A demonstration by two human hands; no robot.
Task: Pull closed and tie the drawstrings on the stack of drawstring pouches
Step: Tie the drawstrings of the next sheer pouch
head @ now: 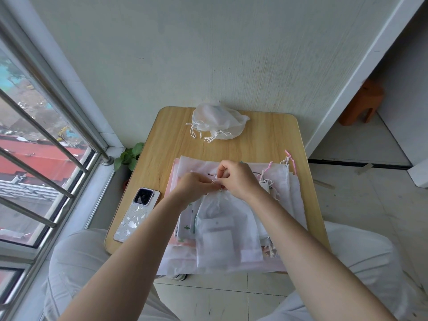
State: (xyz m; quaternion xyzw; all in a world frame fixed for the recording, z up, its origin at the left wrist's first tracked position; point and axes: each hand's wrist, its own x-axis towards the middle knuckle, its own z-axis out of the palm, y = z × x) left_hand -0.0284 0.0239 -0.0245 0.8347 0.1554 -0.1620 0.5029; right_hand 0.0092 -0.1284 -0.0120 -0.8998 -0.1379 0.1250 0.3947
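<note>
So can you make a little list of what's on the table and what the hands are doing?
table: small wooden table by a window
left hand: left hand pinching the white string
right hand: right hand pinching the same string
pouch being tied: white pouch, gathered at its top
stack: flat pouches underneath
done pile: tied pouches at the far edge
also there: phone, face down

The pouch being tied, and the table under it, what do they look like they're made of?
The pouch looks like thin, matte, non-woven fabric: translucent white, its contents showing through. The table looks like light wood-grain laminate, smooth, with streaky printed grain; solid wood can't be ruled out.
</note>
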